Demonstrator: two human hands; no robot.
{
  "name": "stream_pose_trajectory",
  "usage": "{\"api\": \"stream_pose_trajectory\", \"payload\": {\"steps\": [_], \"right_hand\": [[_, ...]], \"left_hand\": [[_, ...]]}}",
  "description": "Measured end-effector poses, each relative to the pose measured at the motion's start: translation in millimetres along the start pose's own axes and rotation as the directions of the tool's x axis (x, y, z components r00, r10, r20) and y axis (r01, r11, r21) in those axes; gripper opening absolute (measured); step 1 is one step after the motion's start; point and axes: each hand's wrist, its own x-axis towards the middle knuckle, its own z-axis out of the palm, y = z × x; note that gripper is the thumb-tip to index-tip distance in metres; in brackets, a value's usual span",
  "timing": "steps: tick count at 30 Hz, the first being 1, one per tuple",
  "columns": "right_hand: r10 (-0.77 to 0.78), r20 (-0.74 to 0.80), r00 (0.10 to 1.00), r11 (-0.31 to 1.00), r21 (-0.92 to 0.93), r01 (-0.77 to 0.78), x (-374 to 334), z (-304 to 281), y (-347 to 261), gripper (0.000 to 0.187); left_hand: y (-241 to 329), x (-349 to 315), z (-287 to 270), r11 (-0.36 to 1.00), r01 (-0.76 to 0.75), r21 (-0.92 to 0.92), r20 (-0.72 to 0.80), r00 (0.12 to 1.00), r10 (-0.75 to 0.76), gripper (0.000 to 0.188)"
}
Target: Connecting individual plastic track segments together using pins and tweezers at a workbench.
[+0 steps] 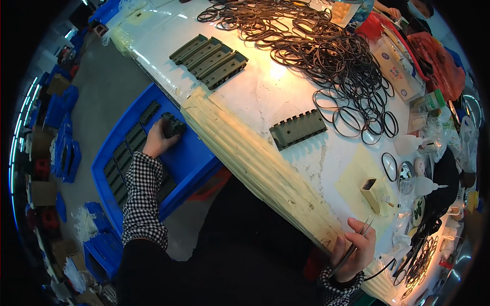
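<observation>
Over the blue bin (196, 166) beside the table, my left hand (156, 139) is closed around a dark green moulded part (173, 125). Similar parts (135, 137) lie in rows on the bin's floor, some hidden under my sleeve. At the table's near right edge, my right hand (363, 249) grips a pair of metal tweezers (350, 250), tips pointing up and away. One green part (298, 129) with a toothed edge lies alone mid-table. Several more green parts (217, 62) sit side by side at the table's far left.
A tangled heap of black rubber rings (306, 46) covers the far side of the table. A yellowish padded strip (245, 153) lines the near edge. A small upright box (371, 194), bottles and bags crowd the right. Another person (416, 10) is at the far right.
</observation>
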Motion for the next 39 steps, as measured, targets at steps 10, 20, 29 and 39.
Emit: {"api": "stream_pose_trajectory", "payload": {"steps": [10,20,29,39], "right_hand": [[0.001,0.002,1.000,1.000,-0.004,-0.001,0.1,-0.5,-0.3,0.022],[-0.008,-0.011,1.000,1.000,0.007,0.008,0.2,1.4,0.4,0.021],[-0.015,-0.027,1.000,0.999,0.036,0.016,4.1,0.6,1.0,0.021],[-0.006,0.000,1.000,0.998,0.068,0.006,9.4,-2.2,3.3,0.025]], "left_hand": [[6.3,1.0,13.9,0.992,0.014,-0.124,-0.076,0.997,-0.024,0.071],[5.8,-3.4,18.9,0.996,-0.080,-0.044,-0.076,0.994,0.076,0.075],[-47.2,49.6,-14.3,0.985,0.061,0.159,-0.184,0.982,-0.031,0.075],[-60.6,56.2,-3.5,0.988,0.071,-0.140,0.003,0.997,-0.072,0.082]]}}
